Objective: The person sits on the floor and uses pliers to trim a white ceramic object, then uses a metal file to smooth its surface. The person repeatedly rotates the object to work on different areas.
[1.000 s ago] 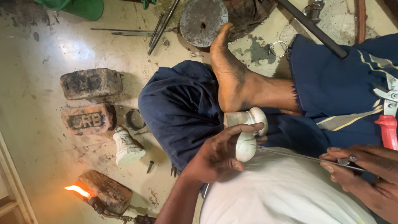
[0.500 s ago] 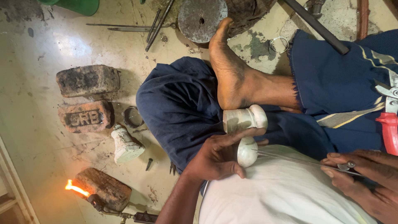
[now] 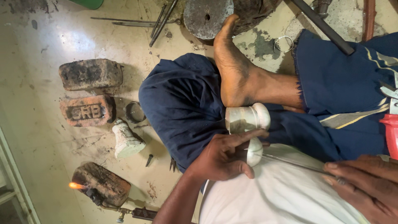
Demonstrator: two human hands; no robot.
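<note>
My left hand [image 3: 222, 159] grips the small white rounded ceramic piece [image 3: 253, 151] closed, right hand [image 3: 365, 186] at three o'clock pinching the thin metal rod [image 3: 290, 161], mid-shaping; next needs steady alignment.

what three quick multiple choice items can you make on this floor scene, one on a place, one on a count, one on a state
1. Where does the flame burn?
A. beside the lowest brick
B. on the grey disc
C. in the metal ring

2. How many bricks lie on the floor?
A. one
B. three
C. five

3. What is the left hand doing?
A. lying flat on the floor
B. gripping a small white rounded piece
C. holding the red-handled tool

Answers:
1. A, the flame sits at the left end of the lowest brick, near the torch.
2. B, two bricks are side by side higher up and one sits lower by the flame.
3. B, the fingers curl round the white piece, which a thin metal rod meets.
</note>
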